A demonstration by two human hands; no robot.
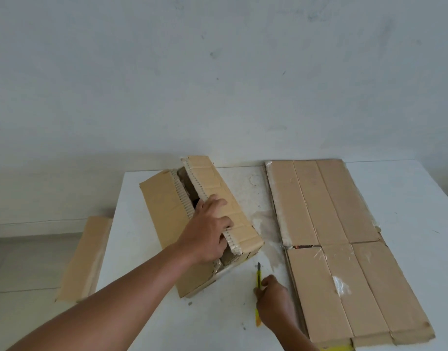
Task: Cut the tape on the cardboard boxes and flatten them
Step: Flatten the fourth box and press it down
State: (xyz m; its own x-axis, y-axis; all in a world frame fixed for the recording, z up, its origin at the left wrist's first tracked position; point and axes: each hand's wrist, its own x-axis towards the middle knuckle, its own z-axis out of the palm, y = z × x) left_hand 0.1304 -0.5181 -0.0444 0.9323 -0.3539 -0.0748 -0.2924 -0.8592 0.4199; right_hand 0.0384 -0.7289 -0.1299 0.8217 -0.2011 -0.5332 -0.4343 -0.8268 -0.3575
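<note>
One box [164, 211] sits on the white table [217, 320], its top flaps parted along the middle seam. The left hand [207, 231] curls its fingers over the edge of the right flap and grips it. Near the box's front corner, the right hand [274, 300] clasps a yellow knife [258, 277], blade pointing away. Flattened cardboard [331, 236] lies to the right, and another piece [88, 257] shows beyond the table's left edge.
</note>
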